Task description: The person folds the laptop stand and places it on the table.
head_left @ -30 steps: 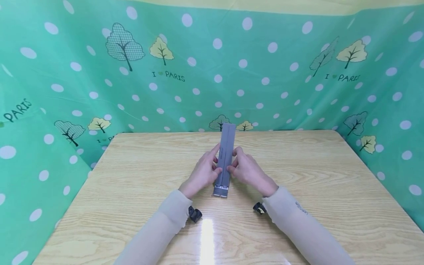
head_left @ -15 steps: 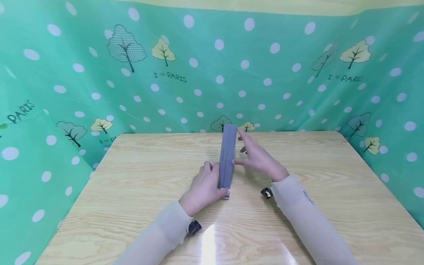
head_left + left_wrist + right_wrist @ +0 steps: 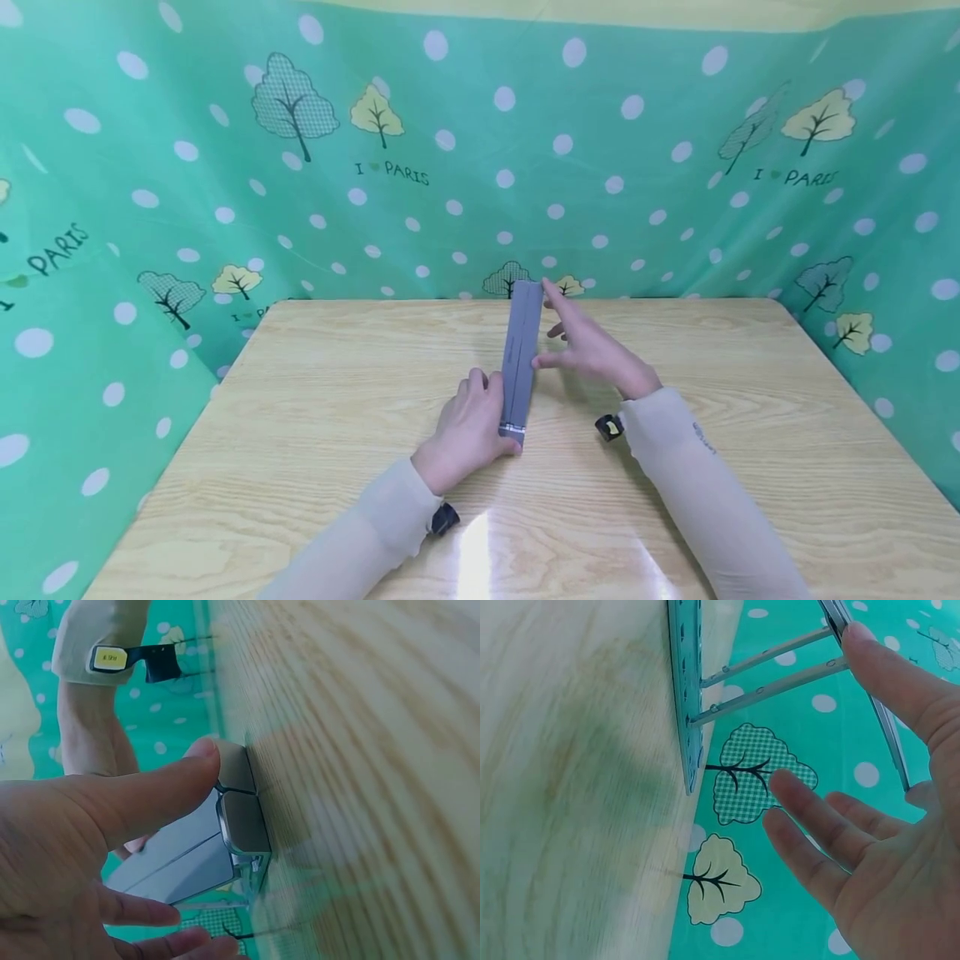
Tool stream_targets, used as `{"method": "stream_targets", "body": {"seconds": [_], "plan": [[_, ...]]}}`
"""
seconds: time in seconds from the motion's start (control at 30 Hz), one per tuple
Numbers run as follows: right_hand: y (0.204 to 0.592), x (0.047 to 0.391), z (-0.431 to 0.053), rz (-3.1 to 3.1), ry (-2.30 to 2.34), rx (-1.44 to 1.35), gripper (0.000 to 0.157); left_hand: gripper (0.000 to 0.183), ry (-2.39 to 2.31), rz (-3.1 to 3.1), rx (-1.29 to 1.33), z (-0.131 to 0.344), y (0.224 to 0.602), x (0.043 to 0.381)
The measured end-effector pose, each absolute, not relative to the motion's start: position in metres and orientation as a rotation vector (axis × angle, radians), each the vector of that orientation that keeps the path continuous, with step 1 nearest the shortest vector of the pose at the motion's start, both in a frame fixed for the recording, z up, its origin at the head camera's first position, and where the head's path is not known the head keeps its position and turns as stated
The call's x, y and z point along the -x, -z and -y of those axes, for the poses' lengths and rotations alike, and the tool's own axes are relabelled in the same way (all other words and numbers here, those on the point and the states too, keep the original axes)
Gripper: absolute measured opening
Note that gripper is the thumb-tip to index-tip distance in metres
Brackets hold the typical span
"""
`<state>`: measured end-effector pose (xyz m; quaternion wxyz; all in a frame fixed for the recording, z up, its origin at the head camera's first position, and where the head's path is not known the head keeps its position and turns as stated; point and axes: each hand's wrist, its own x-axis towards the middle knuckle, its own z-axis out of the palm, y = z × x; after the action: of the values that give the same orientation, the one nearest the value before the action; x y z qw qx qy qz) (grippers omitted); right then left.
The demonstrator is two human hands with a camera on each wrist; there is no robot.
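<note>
A grey folding laptop stand [image 3: 522, 354], long and narrow, stands raised on the table, its far end higher than its near end. My left hand [image 3: 463, 433] grips the near end; its thumb [image 3: 169, 787] presses across the end piece, beside the hinge, with the other fingers along the left side. On the right side, my right hand [image 3: 600, 346] is spread, thumb and index finger touching the top bar [image 3: 891, 746] and the remaining fingers hanging free. In the right wrist view, thin struts [image 3: 769, 688] join that bar to the notched base rail [image 3: 688, 697].
The wooden table [image 3: 337, 367] reaches back to a green dotted curtain [image 3: 465, 150] printed with trees. Another patterned curtain side [image 3: 67, 375] runs along the left. Dark wrist cameras [image 3: 609, 427] sit at both cuffs.
My left hand has slid from the middle of the stand to its near end, thumb over the tip. My right hand has shifted right and spread, its index finger reaching the far end.
</note>
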<state>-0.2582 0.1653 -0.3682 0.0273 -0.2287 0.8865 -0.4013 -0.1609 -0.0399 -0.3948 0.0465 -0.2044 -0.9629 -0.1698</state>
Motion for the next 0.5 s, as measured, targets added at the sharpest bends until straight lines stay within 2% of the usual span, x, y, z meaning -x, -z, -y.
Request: {"method": "stream_targets", "body": {"seconds": [0.5], "plan": [[0.369, 0.257, -0.171, -2.767, 1.257, 0.711, 0.116, 0.097, 0.487, 2.962, 0.755, 0.049, 0.397, 0.172]]}}
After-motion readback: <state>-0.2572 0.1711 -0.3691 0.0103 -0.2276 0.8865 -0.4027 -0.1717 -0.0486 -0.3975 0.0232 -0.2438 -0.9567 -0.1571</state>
